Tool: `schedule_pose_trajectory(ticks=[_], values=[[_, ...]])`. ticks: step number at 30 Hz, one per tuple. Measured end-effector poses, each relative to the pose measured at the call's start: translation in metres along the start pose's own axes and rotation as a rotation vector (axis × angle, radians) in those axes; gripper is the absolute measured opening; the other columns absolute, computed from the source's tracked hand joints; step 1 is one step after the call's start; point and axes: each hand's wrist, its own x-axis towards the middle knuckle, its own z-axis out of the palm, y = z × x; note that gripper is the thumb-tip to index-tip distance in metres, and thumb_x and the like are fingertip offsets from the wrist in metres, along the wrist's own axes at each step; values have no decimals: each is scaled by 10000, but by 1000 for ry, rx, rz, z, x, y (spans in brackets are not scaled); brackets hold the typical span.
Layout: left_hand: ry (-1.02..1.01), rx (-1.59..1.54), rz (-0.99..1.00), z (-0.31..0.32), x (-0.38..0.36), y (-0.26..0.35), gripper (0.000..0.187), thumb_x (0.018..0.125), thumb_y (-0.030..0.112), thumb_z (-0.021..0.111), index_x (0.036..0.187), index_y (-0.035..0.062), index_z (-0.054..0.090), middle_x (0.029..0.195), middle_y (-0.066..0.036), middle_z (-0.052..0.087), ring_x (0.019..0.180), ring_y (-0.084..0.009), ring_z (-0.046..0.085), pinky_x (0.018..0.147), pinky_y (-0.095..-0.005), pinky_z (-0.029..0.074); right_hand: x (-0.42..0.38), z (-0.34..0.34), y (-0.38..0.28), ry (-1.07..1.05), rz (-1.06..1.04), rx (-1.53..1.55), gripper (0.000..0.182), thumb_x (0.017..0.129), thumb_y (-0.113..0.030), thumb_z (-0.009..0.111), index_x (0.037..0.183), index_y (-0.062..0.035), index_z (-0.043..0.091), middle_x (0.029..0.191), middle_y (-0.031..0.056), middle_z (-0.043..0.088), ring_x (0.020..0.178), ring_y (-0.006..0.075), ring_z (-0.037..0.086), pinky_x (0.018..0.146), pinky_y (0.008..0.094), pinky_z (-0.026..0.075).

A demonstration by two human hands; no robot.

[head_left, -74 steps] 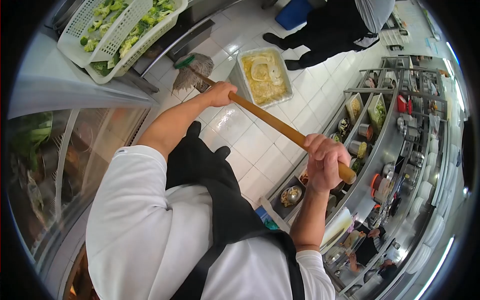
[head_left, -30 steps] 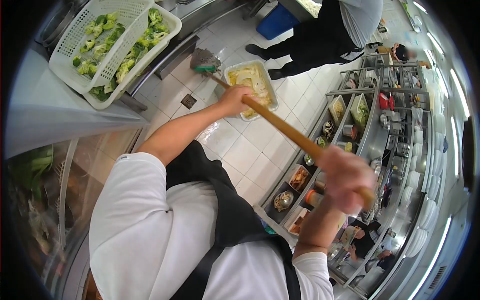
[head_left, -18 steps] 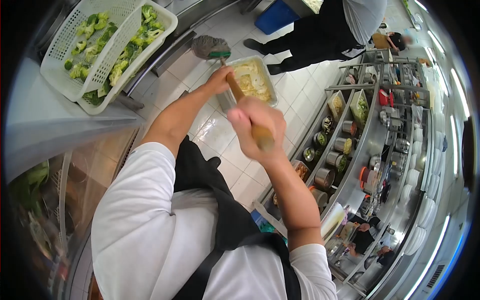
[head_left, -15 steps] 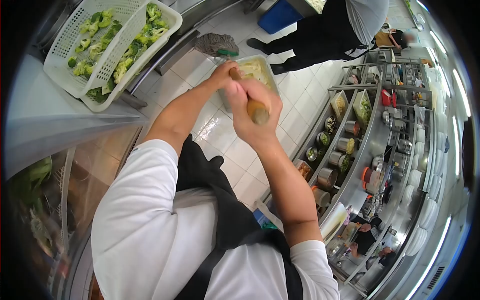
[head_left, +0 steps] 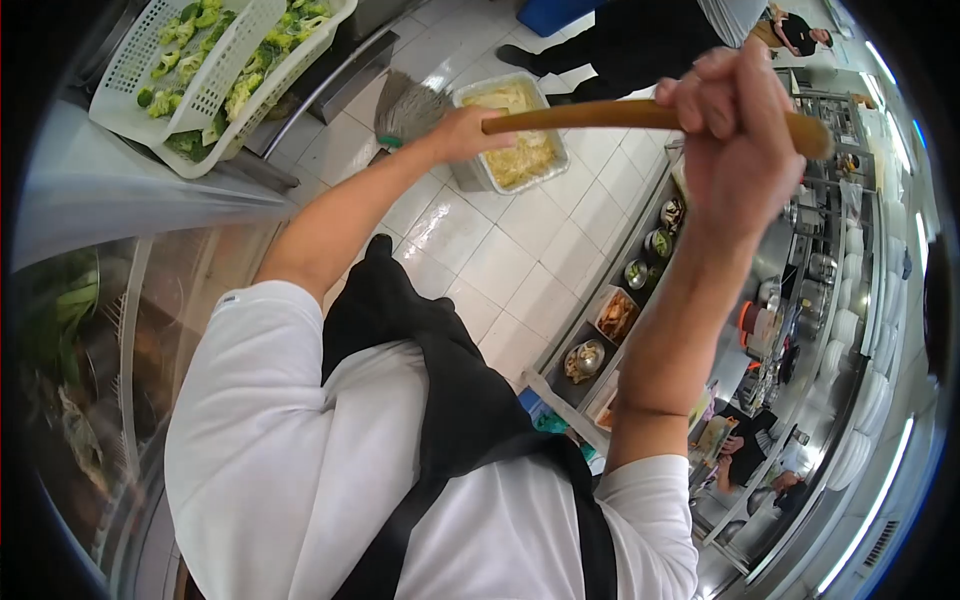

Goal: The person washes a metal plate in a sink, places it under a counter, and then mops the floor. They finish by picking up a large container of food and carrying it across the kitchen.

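Observation:
A mop's wooden handle (head_left: 590,115) runs across the upper part of the head view. My right hand (head_left: 735,140) is wrapped round it close to its rounded end, raised toward the camera. Lower on the handle, my left hand (head_left: 468,135) grips it with closed fingers. The grey string mop head (head_left: 412,110) lies on the white tiled floor (head_left: 500,265), beyond my left forearm. Just right of the mop head stands a metal-rimmed tub (head_left: 560,160) of pale yellow cut food, partly behind my left hand.
White baskets (head_left: 225,95) of broccoli sit on the counter at upper left. A person in dark trousers (head_left: 640,45) stands beyond the tub. A steel counter with food containers (head_left: 615,315) lines the right side, with stacked white plates (head_left: 855,425) farther right.
My right hand has swung up and right, tilting the handle nearly level in view. The mop head has shifted slightly left and down, its green clamp no longer showing. Both hands keep their grip.

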Motion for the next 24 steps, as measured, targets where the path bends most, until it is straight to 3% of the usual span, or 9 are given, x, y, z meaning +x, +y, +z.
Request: schedule_pose_trajectory(ticks=[4,5,7,9,12,15,19,22,24], values=[[-8,-109,75,52,-30,42,345,815,366,715,906,35,683,761,-97,665,671,-168,597,623,-323,459,-31,-33,-39,-141,-52,-31,397,1024,-276,404,813,8,585,569,-45,393,517,126,417,583,310,444],[11,-130,111,73,-37,49,330,820,356,713,891,35,680,753,-101,659,663,-175,595,613,-324,456,-41,-41,-54,-187,-24,-49,448,1048,-296,276,823,0,528,556,-53,291,497,117,349,611,336,441],[2,-71,72,102,-46,81,305,833,325,704,839,24,659,719,-123,630,642,-213,592,603,-343,451,-62,-57,-87,-294,-36,-103,441,1040,-328,267,726,-78,450,542,-56,306,503,103,364,632,328,415],[45,-106,70,134,-52,104,320,785,339,728,767,30,644,710,-186,628,689,-347,624,638,-406,477,-80,-79,-116,-348,-19,-209,411,1020,-381,325,712,-127,424,519,-65,354,484,78,380,602,288,409],[13,-137,72,171,-61,136,325,782,334,719,728,28,621,720,-196,626,716,-369,620,647,-434,470,-118,-106,-140,-206,-4,-57,233,947,-277,470,846,-79,539,528,-75,345,543,70,374,640,282,327],[-4,-163,106,214,-79,155,343,792,309,717,706,22,549,712,-170,596,688,-358,589,607,-416,433,-156,-141,-162,-275,11,-36,237,917,-292,521,919,-60,572,522,-77,359,534,67,388,625,264,326],[-77,-196,137,268,-99,176,352,781,306,718,682,37,513,680,-168,565,687,-370,576,606,-442,420,-215,-181,-187,-170,-13,-77,214,919,-288,533,872,-80,549,519,-74,384,495,57,386,602,243,349],[-201,-182,153,302,-116,184,349,772,313,726,694,40,523,694,-166,572,700,-373,577,612,-441,424,-251,-185,-193,-141,-26,-208,382,1006,-372,375,717,-129,436,513,-69,403,445,60,414,533,242,409],[-328,-167,169,330,-129,171,379,781,363,720,707,42,533,690,-167,574,709,-375,579,623,-443,432,-284,-199,-176,-113,-76,-189,348,981,-366,455,738,-118,454,493,-74,412,402,53,432,444,217,391]])
